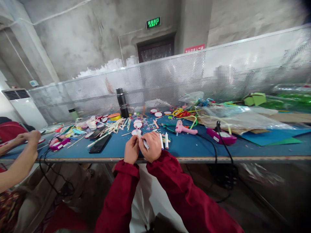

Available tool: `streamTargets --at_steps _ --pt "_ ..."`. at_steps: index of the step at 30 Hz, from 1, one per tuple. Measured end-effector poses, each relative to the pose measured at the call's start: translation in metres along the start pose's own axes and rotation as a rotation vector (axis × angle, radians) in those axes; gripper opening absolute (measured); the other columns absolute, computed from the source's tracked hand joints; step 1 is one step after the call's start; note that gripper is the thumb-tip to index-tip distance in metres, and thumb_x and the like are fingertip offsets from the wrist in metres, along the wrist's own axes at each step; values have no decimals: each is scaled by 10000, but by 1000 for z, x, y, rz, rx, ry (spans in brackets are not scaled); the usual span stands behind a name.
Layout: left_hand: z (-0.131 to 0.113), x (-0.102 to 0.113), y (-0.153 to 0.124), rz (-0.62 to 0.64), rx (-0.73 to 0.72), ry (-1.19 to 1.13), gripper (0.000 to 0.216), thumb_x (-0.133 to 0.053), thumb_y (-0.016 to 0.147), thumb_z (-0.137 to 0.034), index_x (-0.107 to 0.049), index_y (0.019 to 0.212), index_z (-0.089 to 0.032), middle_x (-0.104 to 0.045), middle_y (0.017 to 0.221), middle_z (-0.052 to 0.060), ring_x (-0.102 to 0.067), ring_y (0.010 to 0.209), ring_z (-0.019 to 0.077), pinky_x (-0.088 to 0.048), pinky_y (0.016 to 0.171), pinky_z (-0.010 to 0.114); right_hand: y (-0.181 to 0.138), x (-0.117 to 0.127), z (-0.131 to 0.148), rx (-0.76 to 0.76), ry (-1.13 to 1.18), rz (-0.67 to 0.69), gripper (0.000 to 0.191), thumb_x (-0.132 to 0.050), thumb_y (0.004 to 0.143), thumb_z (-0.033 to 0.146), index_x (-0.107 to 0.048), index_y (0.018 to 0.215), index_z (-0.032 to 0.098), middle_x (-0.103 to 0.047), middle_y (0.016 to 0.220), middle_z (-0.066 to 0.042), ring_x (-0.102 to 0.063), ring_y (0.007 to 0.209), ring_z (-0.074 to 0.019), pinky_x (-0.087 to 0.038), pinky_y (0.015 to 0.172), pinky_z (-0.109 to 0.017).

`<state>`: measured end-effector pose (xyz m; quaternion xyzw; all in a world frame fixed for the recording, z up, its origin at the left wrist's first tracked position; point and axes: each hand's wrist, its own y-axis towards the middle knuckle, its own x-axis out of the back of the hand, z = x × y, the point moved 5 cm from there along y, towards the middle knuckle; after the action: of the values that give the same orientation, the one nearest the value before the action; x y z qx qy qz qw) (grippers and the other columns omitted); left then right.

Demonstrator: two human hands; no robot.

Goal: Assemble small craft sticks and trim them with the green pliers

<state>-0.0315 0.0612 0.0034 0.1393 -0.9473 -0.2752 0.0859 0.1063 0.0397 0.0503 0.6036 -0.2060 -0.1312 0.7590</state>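
Note:
My two hands meet at the front edge of a blue work table. My right hand is closed round a white marker pen that slants up to the left. My left hand pinches the same pen near its upper end. Both arms wear dark red sleeves. Two more white markers lie flat on the table just right of my right hand. A small white and red paper disc lies just beyond my fingers.
A pink glue gun with a black cord lies to the right, a black phone to the left. Wooden sticks, a black bottle, clear plastic bags and a perforated metal screen stand behind. Another person's arms reach in at the far left.

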Motion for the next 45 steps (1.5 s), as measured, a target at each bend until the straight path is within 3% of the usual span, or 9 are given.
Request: streamTargets --at_steps 24,33,45 --pt "-7 -2 -2 17 -7 -13 173 -648 898 -340 -637 804 -194 -574 676 -30 -530 670 147 -469 694 251 0 2 -2 -33 -9 -16 154 -558 955 217 -517 810 252 -649 733 -22 -588 735 -213 -444 834 -399" --pt "-4 -2 -1 29 -11 -34 165 -639 900 -335 -640 816 -194 -519 631 -45 -517 657 144 -468 706 247 1 3 0 -4 -20 -31 149 -551 959 218 -511 819 252 -651 733 -24 -586 732 -213 -439 819 -396" --pt "0 0 0 26 -17 -12 181 -644 889 -338 -621 784 -192 -559 673 -32 -518 675 148 -468 708 248 1 2 2 26 -10 -24 171 -548 942 199 -492 789 253 -603 687 -7 -551 688 -201 -426 797 -391"
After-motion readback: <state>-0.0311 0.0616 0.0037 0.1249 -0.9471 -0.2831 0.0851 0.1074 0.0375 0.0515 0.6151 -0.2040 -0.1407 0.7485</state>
